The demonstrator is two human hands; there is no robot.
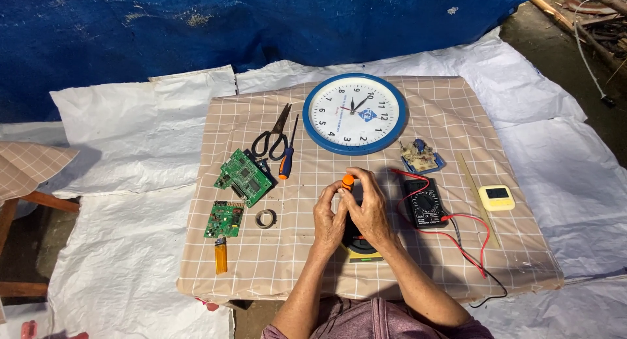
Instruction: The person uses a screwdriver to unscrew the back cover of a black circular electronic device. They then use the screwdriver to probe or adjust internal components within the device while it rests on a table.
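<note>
Both my hands meet at the middle of the checked cloth. My left hand [328, 216] and my right hand [369, 208] together grip a tool with an orange cap [348, 181] that sticks up between the fingers. A dark round object on a yellow base [359, 249] lies under my wrists, partly hidden. A black multimeter [424, 204] with red and black leads [471, 240] lies just right of my right hand.
A blue-rimmed wall clock [354, 113] lies face up at the back. Scissors [274, 135], an orange-handled screwdriver [287, 157], two green circuit boards [244, 176] [224, 219], a tape roll [265, 218] and an orange lighter [221, 255] lie left. A small module [421, 156], stick [478, 196] and yellow timer [496, 196] lie right.
</note>
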